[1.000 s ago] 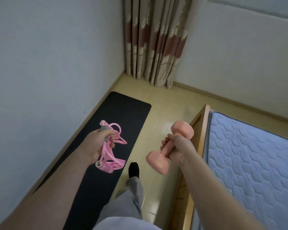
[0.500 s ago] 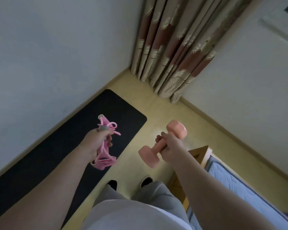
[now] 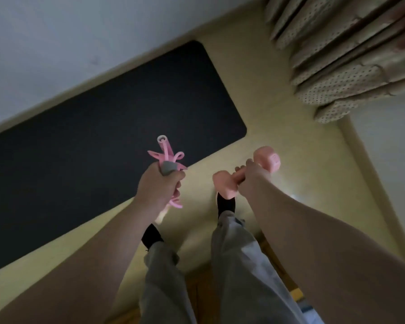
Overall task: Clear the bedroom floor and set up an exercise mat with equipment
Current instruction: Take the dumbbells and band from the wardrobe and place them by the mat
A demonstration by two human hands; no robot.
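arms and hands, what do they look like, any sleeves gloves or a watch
Both are bare as far as the frame shows: no sleeve on the left arm or right arm. The left hand and right hand wear no gloves, and neither wrist shows a watch or bracelet.

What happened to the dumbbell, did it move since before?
Yes. The right hand carried the dumbbell forward along the mat, nearer its far corner by the curtain.
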